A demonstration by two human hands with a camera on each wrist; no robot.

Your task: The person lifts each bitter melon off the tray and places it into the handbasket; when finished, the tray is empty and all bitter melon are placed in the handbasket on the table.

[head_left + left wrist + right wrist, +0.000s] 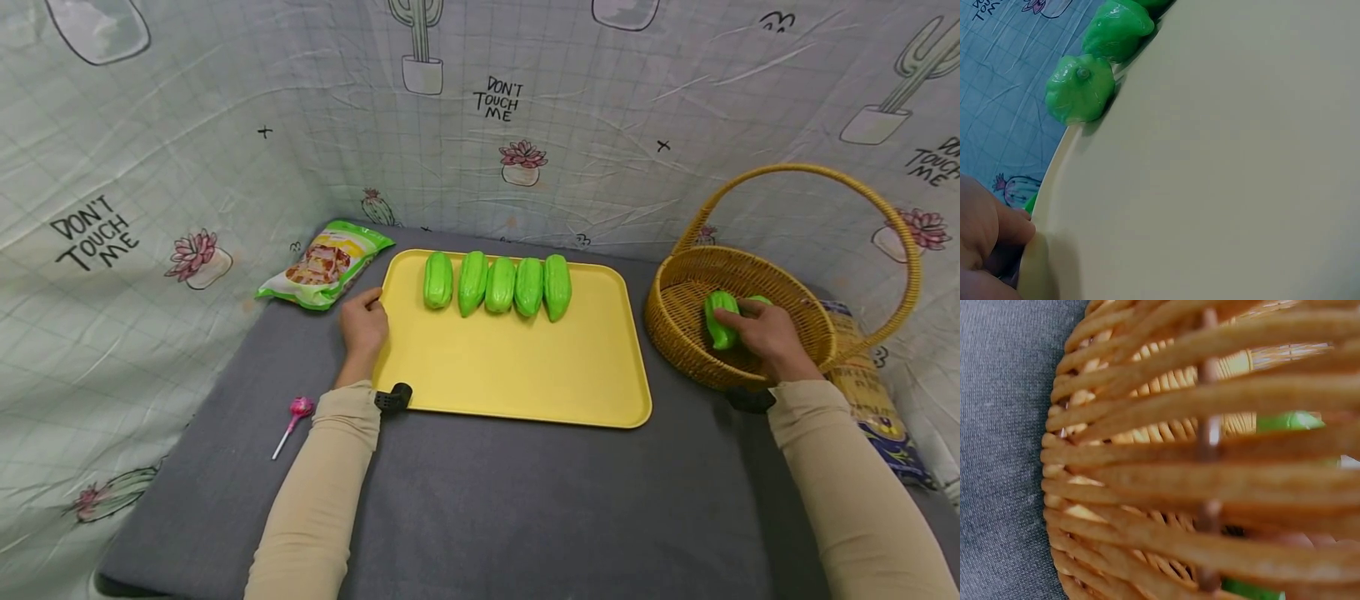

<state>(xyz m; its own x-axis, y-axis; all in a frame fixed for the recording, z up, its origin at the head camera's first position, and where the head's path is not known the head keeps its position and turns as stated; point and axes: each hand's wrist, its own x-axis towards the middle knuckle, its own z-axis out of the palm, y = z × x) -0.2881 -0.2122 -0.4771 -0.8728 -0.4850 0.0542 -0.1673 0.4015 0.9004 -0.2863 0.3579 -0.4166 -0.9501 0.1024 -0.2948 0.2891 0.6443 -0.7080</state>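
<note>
Inside a wicker basket [678, 346] at the right, my right hand [768, 333] grips a glossy green ribbed gourd [722, 332]. Part of another green gourd [760, 299] shows just beyond the fingers. The basket's woven wall hides most of that hand in the right wrist view. My left hand [364, 325] pinches the left rim of a yellow tray [510, 367]; its fingers [1013, 224] bend over the edge in the left wrist view. Several similar gourds [500, 285] lie side by side in a row along the tray's far side.
A green-and-white snack bag [324, 265] lies beyond the tray's left corner. Nearer, a pink lollipop [301, 407] rests on the grey tablecloth [555, 508]. The basket's tall handle [911, 242] arches above it, and a yellow-and-blue packet [873, 400] sits to its right. Printed curtains enclose the table.
</note>
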